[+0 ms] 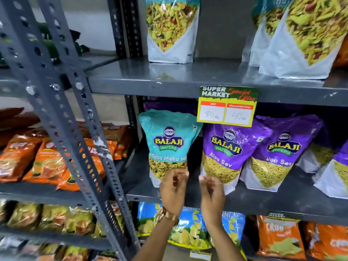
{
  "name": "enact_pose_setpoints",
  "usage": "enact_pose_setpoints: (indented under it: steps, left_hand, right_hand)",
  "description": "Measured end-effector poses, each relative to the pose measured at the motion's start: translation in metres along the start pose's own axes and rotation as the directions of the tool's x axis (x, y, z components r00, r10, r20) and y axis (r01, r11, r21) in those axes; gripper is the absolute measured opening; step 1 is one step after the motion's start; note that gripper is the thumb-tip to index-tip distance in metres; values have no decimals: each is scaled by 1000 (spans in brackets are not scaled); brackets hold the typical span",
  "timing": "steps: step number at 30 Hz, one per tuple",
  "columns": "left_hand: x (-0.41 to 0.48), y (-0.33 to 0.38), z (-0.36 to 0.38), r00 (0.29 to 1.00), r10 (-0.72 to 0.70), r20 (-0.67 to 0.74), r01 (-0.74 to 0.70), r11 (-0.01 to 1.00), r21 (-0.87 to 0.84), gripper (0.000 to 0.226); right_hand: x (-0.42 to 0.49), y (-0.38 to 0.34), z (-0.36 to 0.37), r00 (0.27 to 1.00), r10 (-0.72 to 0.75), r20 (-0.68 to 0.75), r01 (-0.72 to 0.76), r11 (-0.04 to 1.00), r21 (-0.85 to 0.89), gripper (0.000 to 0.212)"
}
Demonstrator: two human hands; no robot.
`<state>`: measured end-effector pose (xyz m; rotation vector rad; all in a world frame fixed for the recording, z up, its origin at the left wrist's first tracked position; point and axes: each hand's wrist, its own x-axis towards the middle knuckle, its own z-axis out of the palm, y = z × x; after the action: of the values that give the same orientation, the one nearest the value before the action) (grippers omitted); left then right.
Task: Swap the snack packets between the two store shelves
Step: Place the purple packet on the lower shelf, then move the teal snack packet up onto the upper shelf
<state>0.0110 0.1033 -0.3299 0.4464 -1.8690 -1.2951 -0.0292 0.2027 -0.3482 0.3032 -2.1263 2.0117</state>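
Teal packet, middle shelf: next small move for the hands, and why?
Probably reach the right hand to the nearest purple packet and lift it. The teal packet already stands on the middle shelf, and both hands look empty; the left hand is at its base.

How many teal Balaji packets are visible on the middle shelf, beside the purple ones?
1. The teal packet stands at the left end of the middle shelf, above the left hand. More may be hidden behind.
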Motion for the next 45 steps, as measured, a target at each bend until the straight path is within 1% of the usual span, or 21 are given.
enact_pose_setpoints:
  steps: [1, 2, 4, 5, 6, 7, 8, 9, 11, 12, 15, 18, 22, 25, 27, 30, 33, 37, 40, 42, 45]
  left_hand:
    - [3, 1, -5, 996, 14, -84, -13, 1000, 18, 15]
    - [7, 1, -9, 984, 20, -176, -14, 999, 36, 28]
    - [20, 0, -18, 956, -35, -290, 55, 997, 62, 58]
    - [28, -2, -23, 955, -85, -284, 108, 992, 64, 76]
    - [35, -9, -27, 959, -147, -244, 161, 986, 39, 94]
    - [41, -15, -32, 960, -226, -165, 226, 974, -20, 108]
    - [46, -20, -36, 953, -295, -66, 289, 953, -91, 113]
    - [49, -25, -40, 941, -337, 28, 338, 934, -118, 110]
    - [51, -34, -50, 936, -326, 133, 338, 938, -79, 91]
    - [51, -38, -54, 937, -314, 154, 326, 943, -63, 84]
    - [44, -38, -67, 938, -285, 199, 299, 953, -42, 72]
    - [36, -34, -83, 935, -269, 230, 272, 962, 16, 56]
    - [14, -19, -109, 933, -241, 268, 227, 970, 82, 49]
    - [-4, -1, -132, 933, -188, 307, 160, 981, 114, 47]
    - [-13, 19, -147, 934, -149, 325, 120, 987, 110, 46]
    - [-18, 58, -167, 939, -66, 339, 42, 996, 78, 50]
    - [-12, 99, -189, 932, 36, 362, -62, 996, 62, 57]
    - [10, 160, -211, 918, 149, 367, -171, 985, 28, 63]
    - [35, 207, -220, 903, 241, 355, -250, 968, -21, 65]
    - [54, 234, -218, 902, 292, 317, -289, 956, -59, 69]
    - [85, 268, -206, 898, 352, 264, -353, 934, -46, 69]
  right_hand:
    - [3, -3, 9, 998, -9, 66, 8, 1000, 20, 29]
    - [9, -3, 18, 992, -5, 127, 4, 1000, 8, 36]
    - [21, -3, 33, 969, 15, 248, -3, 999, -46, 68]
    - [26, -2, 41, 954, 39, 298, -21, 998, -64, 81]
    - [29, -1, 47, 937, 80, 341, -61, 996, -68, 84]
    - [30, -2, 52, 919, 115, 377, -104, 993, -48, 77]
    - [31, 1, 56, 912, 126, 390, -117, 992, -47, 70]
    - [32, 5, 59, 914, 122, 386, -117, 992, -35, 68]
    - [29, 6, 59, 920, 116, 375, -105, 993, -49, 67]
    - [27, 4, 57, 924, 111, 366, -95, 994, -61, 64]
    - [17, 1, 53, 936, 110, 334, -99, 994, -52, 60]
    - [-5, 1, 50, 950, 110, 291, -101, 994, -47, 78]
    - [-41, -8, 38, 968, 108, 226, -104, 994, -29, 93]
    - [-71, -30, 27, 975, 82, 206, -80, 997, -19, 97]
    - [-88, -48, 19, 981, 45, 190, -37, 998, -47, 90]
    - [-102, -84, 7, 983, -43, 176, 65, 990, -125, 69]
    - [-113, -133, -4, 973, -143, 180, 177, 967, -184, 68]
    - [-109, -203, -14, 942, -295, 160, 324, 924, -205, 56]
    - [-89, -252, -20, 898, -424, 120, 441, 866, -236, 54]
    - [-68, -281, -24, 877, -472, 89, 478, 845, -241, 54]
    - [-30, -319, -23, 839, -539, 70, 537, 802, -262, 55]
